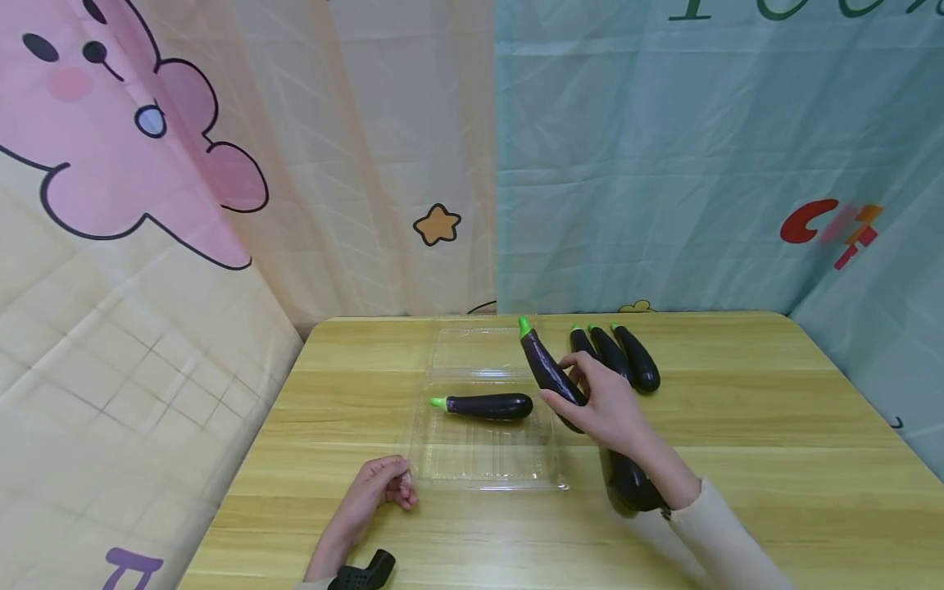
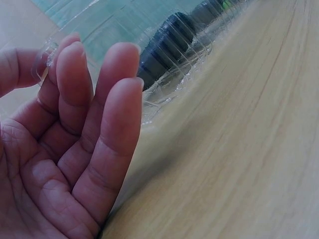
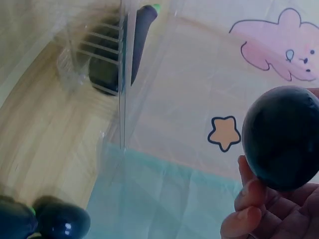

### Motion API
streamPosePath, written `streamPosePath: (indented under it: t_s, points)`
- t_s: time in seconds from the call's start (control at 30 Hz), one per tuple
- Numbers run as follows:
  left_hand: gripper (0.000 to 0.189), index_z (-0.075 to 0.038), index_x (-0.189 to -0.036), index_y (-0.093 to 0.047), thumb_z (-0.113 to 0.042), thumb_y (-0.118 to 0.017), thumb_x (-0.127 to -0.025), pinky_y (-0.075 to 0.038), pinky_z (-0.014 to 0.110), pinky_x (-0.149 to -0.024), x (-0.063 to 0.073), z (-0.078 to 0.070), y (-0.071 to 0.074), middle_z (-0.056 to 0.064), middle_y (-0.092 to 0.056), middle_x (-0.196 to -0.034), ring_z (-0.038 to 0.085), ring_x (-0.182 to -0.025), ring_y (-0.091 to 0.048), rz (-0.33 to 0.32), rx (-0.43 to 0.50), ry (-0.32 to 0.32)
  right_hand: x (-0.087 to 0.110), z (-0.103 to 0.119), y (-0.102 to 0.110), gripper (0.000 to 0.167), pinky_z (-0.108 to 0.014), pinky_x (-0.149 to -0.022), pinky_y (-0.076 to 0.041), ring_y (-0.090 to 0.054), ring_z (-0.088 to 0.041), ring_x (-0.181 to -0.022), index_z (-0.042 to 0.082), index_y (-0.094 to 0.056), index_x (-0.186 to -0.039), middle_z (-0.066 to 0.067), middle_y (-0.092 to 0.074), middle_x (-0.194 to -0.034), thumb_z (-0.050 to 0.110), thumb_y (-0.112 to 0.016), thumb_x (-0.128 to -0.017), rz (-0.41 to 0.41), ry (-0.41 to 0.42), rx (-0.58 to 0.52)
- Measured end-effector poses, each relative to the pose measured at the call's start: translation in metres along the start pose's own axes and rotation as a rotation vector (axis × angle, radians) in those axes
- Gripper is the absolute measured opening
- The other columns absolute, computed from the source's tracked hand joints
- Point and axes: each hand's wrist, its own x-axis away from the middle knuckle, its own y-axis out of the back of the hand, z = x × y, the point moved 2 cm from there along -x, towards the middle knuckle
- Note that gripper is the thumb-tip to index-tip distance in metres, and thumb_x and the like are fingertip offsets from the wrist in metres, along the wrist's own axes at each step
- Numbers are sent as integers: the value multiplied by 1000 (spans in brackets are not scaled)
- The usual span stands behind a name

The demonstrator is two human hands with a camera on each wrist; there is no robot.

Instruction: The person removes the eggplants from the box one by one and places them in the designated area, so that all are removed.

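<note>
A clear plastic clamshell box lies on the table with its lid folded back. Inside it, one dark purple eggplant lies sideways, green stem to the left. My left hand pinches the box's near left edge between thumb and finger; the left wrist view shows the rim there. Above the box's right side, my right hand grips a second eggplant, tilted with its stem up and away. Its rounded end faces the right wrist camera.
Three eggplants lie side by side at the back, right of the box. More dark eggplant shows beneath my right forearm, partly hidden. A printed curtain hangs behind the wooden table. A black device sits at my left wrist.
</note>
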Motion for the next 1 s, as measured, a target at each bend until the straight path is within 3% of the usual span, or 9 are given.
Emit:
streamPosePath:
  t_s: [0.6, 0.8, 1.0]
  points:
    - [31, -6, -76, -56, -22, -46, -100, -54, 30, -63, 0, -1, -1, 2, -61, -69, 16, -67, -65, 4, -1, -9, 21, -27, 31, 46, -30, -52, -43, -51, -14, -62, 3, -52, -107, -4, -57, -80, 39, -69, -85, 6, -181, 92]
    - [31, -5, -77, -56, -22, -46, -100, -54, 29, -63, 0, -1, 0, 2, -61, -69, 16, -67, -65, 3, -2, -8, 29, -38, 39, 50, -31, -47, -39, -48, -15, -53, 3, -49, -108, -8, -57, -84, 43, -66, -85, 57, -275, 146]
    - [31, -5, -76, -56, -21, -46, -100, -54, 29, -63, 0, 0, 0, 1, -61, -68, 16, -67, -65, 5, -1, -7, 37, -48, 44, 55, -31, -47, -38, -49, -15, -57, 3, -50, -107, -8, -59, -87, 51, -64, -84, 111, -331, 194]
